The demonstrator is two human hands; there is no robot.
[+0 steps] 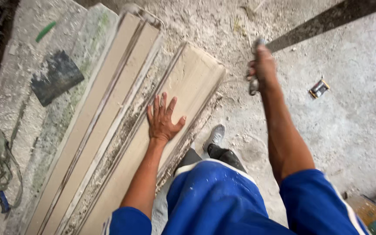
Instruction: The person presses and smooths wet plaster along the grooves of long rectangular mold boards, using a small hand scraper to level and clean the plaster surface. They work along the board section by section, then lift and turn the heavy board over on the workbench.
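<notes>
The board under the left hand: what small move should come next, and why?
Probably bring the right hand with its tool down toward the board. The left hand already lies flat on the board, steadying it, while the right hand is raised off to the side, apart from it. The tool is too blurred to identify.

The board (183, 91) under the left hand (162, 119) looks like pale, matt wood, smooth on its face, with crusted dark grit along its edges. The right hand (262, 67) grips a dull grey metal tool (254, 65). The floor (349, 117) is rough, dusty concrete. The shorts (214, 200) are blue cloth, slightly glossy.
</notes>
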